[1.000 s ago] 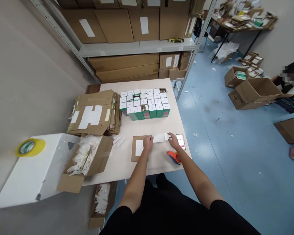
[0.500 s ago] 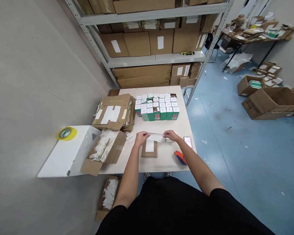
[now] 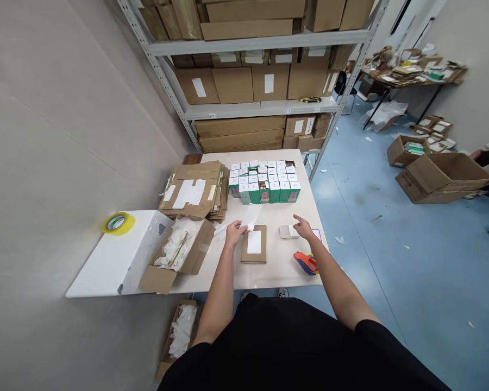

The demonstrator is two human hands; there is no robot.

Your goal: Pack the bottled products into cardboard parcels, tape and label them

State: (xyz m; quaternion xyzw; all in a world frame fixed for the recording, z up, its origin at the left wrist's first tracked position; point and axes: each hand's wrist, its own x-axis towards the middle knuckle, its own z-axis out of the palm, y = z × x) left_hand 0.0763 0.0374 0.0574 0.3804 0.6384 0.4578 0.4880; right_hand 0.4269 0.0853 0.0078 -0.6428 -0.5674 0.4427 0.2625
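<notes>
Head view, and we've got the left hand (image 3: 235,234) pinching a white paper strip (image 3: 250,217) in its fingers, the strip angled up over the top edge of a cardboard card (image 3: 253,260). Over to the right hand (image 3: 304,227): its fingers (image 3: 295,218) are spread wide, holding nothing, just beside a small white pad (image 3: 286,232). Close by we have a phone (image 3: 317,234) and an orange-and-blue tape dispenser (image 3: 305,263). It's all on the desk (image 3: 277,279), with a block of green-and-white boxes (image 3: 264,191) beyond and flattened cardboard (image 3: 193,190) to our left.
</notes>
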